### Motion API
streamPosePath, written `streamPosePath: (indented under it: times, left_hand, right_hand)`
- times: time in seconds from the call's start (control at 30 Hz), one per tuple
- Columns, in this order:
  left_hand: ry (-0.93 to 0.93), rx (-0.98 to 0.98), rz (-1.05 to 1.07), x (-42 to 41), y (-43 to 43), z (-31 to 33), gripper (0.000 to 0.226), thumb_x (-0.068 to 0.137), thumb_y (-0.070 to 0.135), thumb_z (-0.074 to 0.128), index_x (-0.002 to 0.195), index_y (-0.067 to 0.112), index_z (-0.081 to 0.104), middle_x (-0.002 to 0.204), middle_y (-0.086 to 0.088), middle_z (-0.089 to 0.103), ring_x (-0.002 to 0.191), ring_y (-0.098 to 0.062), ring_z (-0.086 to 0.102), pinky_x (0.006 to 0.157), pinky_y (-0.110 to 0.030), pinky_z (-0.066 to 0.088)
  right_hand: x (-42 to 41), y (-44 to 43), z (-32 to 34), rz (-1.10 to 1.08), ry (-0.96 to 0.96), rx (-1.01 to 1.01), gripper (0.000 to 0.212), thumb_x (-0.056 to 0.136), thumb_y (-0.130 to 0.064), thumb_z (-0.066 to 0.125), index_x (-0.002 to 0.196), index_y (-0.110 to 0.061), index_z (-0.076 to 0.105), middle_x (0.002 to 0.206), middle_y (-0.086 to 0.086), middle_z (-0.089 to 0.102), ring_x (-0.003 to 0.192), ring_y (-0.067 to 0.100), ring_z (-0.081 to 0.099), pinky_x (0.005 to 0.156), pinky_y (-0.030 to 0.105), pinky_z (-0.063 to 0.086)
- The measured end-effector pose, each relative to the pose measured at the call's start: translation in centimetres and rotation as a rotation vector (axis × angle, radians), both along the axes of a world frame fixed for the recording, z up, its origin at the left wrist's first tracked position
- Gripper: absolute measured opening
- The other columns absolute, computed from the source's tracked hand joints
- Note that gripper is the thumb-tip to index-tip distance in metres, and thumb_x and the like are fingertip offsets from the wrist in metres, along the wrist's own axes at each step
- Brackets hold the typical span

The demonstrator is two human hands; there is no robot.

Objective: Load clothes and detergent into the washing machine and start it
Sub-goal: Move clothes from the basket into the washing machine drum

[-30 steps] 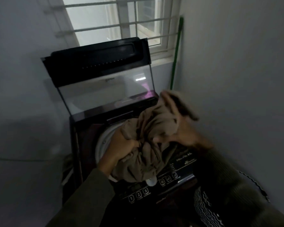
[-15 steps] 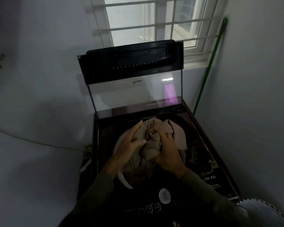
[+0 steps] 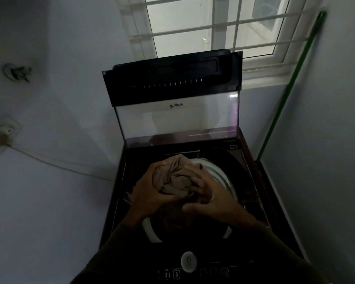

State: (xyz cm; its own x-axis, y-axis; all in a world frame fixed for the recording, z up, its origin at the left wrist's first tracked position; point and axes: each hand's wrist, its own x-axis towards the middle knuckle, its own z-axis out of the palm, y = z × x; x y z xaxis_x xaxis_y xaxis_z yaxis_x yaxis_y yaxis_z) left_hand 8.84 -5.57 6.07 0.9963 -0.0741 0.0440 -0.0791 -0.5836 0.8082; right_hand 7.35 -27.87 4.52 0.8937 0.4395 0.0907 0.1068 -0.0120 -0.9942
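A dark top-loading washing machine [image 3: 252, 181] stands in the room's corner with its glass lid [image 3: 176, 117] raised upright. A bundled beige garment [image 3: 175, 177] sits over the drum's white rim [image 3: 223, 177]. My left hand [image 3: 148, 193] grips the bundle's left side. My right hand [image 3: 209, 195] presses on its right side and top. Both hands are inside the drum opening. The control panel, with a round knob [image 3: 188, 261] and numbered buttons [image 3: 171, 274], lies at the near edge. No detergent is in view.
A barred window [image 3: 213, 25] is behind the lid. A green pole [image 3: 285, 93] leans in the right corner. White walls close in on both sides. On the left wall are a socket [image 3: 2, 134] with a cable [image 3: 59, 165] and a tap fitting [image 3: 16, 71].
The garment has gone from above the control panel down into the drum opening, with both hands following it. The camera has shifted to look more squarely over the machine.
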Motion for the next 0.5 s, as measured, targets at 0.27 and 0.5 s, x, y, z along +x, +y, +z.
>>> streamPosePath:
  times: [0.27, 0.5]
  left_hand:
    - [-0.088, -0.106, -0.044, -0.5, 0.0, 1.0, 0.103, 0.051, 0.031, 0.094, 0.140, 0.020, 0.043, 0.134, 0.015, 0.057, 0.124, -0.012, 0.059, 0.100, -0.038, 0.053]
    - [-0.056, -0.080, -0.163, 0.1, -2.1, -0.4, 0.120, 0.052, 0.031, 0.098, 0.145, 0.032, 0.023, 0.138, 0.027, 0.048, 0.127, -0.007, 0.055, 0.104, -0.038, 0.049]
  right_hand:
    - [2.6, -1.4, -2.0, -0.220, 0.456, 0.277, 0.081, 0.080, -0.056, 0.067, 0.150, -0.039, 0.029, 0.144, -0.007, 0.050, 0.120, 0.008, 0.059, 0.098, 0.041, 0.050]
    - [1.5, 0.6, -3.5, -0.110, 0.496, 0.284, 0.121, 0.059, -0.051, 0.091, 0.154, -0.018, 0.023, 0.138, 0.003, 0.058, 0.123, 0.025, 0.060, 0.093, 0.036, 0.054]
